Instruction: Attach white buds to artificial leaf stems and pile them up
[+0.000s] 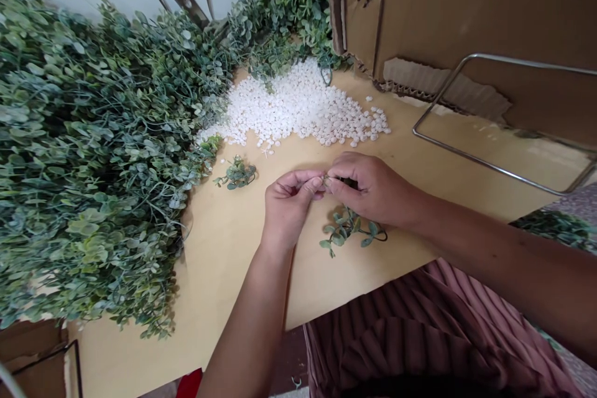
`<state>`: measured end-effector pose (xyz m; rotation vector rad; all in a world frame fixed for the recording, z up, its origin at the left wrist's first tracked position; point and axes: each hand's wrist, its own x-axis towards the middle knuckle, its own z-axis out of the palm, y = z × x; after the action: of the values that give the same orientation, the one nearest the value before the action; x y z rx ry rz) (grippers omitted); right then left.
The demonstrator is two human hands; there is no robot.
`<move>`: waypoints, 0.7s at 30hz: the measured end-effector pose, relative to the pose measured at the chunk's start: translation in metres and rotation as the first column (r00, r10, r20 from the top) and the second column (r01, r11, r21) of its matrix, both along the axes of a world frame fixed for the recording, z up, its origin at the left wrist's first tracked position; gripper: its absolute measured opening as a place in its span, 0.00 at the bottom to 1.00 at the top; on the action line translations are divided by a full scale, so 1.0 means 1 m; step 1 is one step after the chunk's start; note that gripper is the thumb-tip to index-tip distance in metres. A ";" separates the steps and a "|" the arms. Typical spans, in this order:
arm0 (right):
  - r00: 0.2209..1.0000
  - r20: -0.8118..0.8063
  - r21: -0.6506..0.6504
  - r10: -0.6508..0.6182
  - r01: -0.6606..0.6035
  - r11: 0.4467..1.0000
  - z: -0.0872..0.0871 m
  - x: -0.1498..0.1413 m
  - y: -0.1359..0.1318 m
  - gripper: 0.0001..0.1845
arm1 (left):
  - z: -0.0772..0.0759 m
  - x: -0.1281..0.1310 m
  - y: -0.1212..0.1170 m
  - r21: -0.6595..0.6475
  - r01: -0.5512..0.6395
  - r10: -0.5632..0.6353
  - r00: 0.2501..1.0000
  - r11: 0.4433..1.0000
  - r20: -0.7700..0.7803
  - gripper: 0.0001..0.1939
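My left hand point(290, 205) and my right hand point(368, 189) meet fingertip to fingertip above the table. A sprig of green artificial leaves point(342, 230) spreads out below my right hand, whose thumb and fingers pinch its stem; part of the sprig is hidden by the palm. The left thumb and forefinger are pinched at the same spot, on something too small and covered to make out. To the left of my hands, a small loose leaf sprig point(237, 173) lies on the tabletop. Beyond them spreads a heap of small white plastic pieces point(298, 106).
A large pile of artificial greenery point(102, 155) covers the table's left side, with more foliage point(289, 0) at the back. At the back right stands a torn cardboard box point(466, 18). A bent metal wire frame point(485, 158) reaches over the right side of the tan tabletop point(224, 273).
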<state>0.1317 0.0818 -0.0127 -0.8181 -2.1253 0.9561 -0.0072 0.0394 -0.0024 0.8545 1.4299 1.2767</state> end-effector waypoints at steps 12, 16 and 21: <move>1.000 -0.022 -0.007 -0.003 0.002 1.000 0.000 0.001 0.001 0.12 | 0.000 0.001 0.001 -0.007 -0.007 0.007 1.000 1.000 0.013 0.09; 1.000 -0.019 -0.005 0.003 -0.003 1.000 -0.001 0.001 0.001 0.11 | 0.000 0.001 0.001 0.002 0.009 -0.009 1.000 1.000 0.029 0.09; 0.998 -0.053 -0.009 0.014 -0.014 1.000 0.000 0.000 0.002 0.11 | -0.001 0.001 0.000 0.022 -0.024 0.024 1.000 0.999 0.015 0.09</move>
<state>0.1319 0.0834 -0.0132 -0.7750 -2.0852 0.9846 -0.0058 0.0391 -0.0029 0.8434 1.4203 1.3170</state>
